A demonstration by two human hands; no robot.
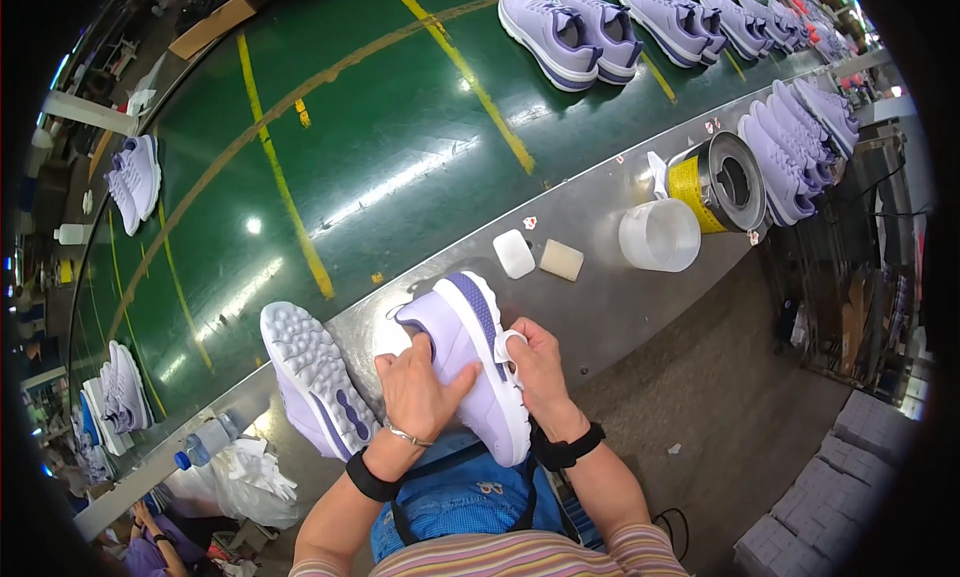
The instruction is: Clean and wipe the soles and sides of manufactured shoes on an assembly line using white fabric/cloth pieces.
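A lavender sneaker [468, 362] with a white and purple sole is held tilted over the metal ledge, close to my body. My left hand [420, 389] grips its upper, fingers tucked at the collar opening and thumb along the side. Pinched in my right hand [540, 367] is a small white cloth [507, 348], pressed against the edge of the sole. To the left lies a second lavender sneaker [318, 382] on its side, its knobbly sole turned up. Something white, partly hidden, lies behind my left fingers.
A white block [514, 254], a beige block [562, 261], a translucent tub [660, 235] and a black-and-yellow can [717, 184] stand on the ledge. More sneakers [552, 35] line the green belt [390, 147]. A bottle [207, 440] and white cloths [257, 469] are at lower left.
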